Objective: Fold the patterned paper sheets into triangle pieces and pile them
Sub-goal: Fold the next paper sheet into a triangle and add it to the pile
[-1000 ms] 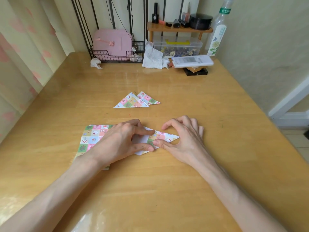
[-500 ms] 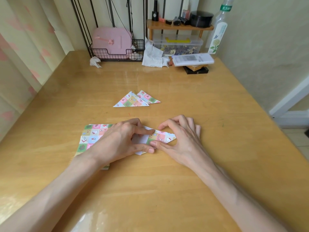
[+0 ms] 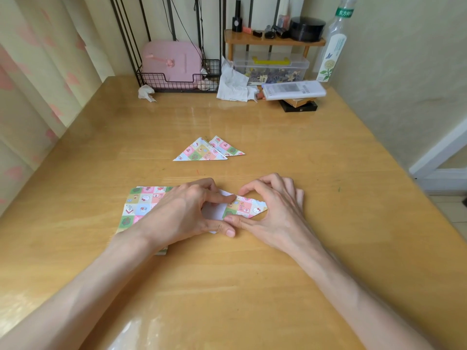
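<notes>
A patterned paper sheet (image 3: 243,207) lies on the table in front of me, its right part folded over so the white underside (image 3: 214,210) shows. My left hand (image 3: 184,210) presses the white part flat with straight index finger and thumb. My right hand (image 3: 274,208) pinches the folded patterned flap between bent index finger and thumb. A stack of unfolded patterned sheets (image 3: 140,205) lies under my left hand and wrist. Two finished triangle pieces (image 3: 199,153) (image 3: 227,147) lie overlapping further back in the middle.
The wooden table (image 3: 328,188) meets a wall on the right. At its far edge stand a wire basket with a pink case (image 3: 171,64), crumpled tissues (image 3: 233,83), a clear box (image 3: 271,69), a white remote (image 3: 294,89), a bottle (image 3: 333,44) and a small shelf (image 3: 274,41).
My right hand has slid the folded flap slightly left, so its tip sticks out less. My left hand has stayed pressed on the sheet.
</notes>
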